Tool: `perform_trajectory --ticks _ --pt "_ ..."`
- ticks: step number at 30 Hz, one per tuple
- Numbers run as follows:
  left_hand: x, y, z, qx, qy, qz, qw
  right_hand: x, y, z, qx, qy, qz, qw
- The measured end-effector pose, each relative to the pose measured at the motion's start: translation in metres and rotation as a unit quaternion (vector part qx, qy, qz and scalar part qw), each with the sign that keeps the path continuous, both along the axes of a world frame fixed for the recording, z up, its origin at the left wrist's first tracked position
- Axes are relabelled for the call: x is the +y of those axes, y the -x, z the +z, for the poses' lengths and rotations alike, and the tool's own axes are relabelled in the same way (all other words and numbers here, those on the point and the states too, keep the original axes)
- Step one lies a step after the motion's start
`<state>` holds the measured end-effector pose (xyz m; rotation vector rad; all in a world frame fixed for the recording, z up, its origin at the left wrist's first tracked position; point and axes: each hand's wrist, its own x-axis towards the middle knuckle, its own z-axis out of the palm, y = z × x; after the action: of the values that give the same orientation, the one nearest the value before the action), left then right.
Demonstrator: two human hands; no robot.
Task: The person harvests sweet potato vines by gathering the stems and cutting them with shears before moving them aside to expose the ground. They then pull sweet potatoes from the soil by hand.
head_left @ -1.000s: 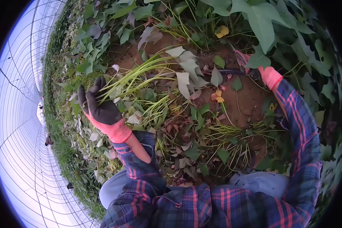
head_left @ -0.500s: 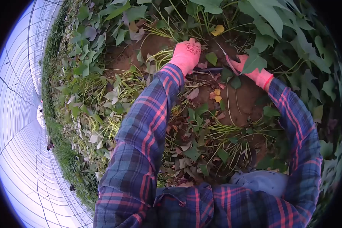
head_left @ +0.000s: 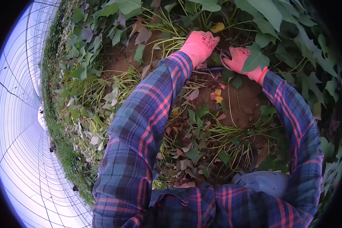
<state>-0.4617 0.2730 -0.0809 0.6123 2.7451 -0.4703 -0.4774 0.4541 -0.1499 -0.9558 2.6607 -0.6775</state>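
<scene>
My left hand (head_left: 200, 47), in a pink glove with dark print, is closed at the top centre, its fingertips turned down and partly hidden. Pale green vine stems (head_left: 171, 45) run in to it from the left. My right hand (head_left: 242, 60), gloved alike, is wrapped round a pair of scissors, whose handle loop (head_left: 225, 64) shows at the finger side. The blades point at my left fingers and are mostly hidden. A broad green leaf (head_left: 255, 59) covers part of my right glove. Below the hands, a dark thin pipe (head_left: 209, 70) lies across the soil.
Leafy vines (head_left: 277, 22) crowd the top and right. Bare brown soil (head_left: 241, 102) shows below my hands, with yellow leaves (head_left: 217, 95) and cut-looking stems (head_left: 231, 133). A blue-grey rounded thing (head_left: 260, 182) is by my body. A greenhouse frame (head_left: 22, 114) curves along the left.
My left hand has moved slightly right and up. My right hand has come left with the scissors, so the two hands are closer and the blades show less.
</scene>
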Motion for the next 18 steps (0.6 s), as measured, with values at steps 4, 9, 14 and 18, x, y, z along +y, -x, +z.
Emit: perform_trajectory --ticks 4,9,14,18 --pt "0.008 0.020 -0.016 -0.032 0.058 0.019 0.998 -0.001 -0.003 0.006 0.017 0.015 0.013 1.000" --pt "0.012 0.020 -0.019 -0.052 0.082 0.060 0.993 0.002 -0.007 0.023 0.131 -0.003 0.124 0.984" --pt "0.001 0.008 -0.029 0.008 0.027 0.069 0.997 0.005 -0.009 0.011 0.095 -0.005 0.099 0.991" --pt "0.004 -0.007 -0.019 0.003 0.026 0.084 0.996 0.011 -0.013 0.009 0.086 -0.011 0.101 0.991"
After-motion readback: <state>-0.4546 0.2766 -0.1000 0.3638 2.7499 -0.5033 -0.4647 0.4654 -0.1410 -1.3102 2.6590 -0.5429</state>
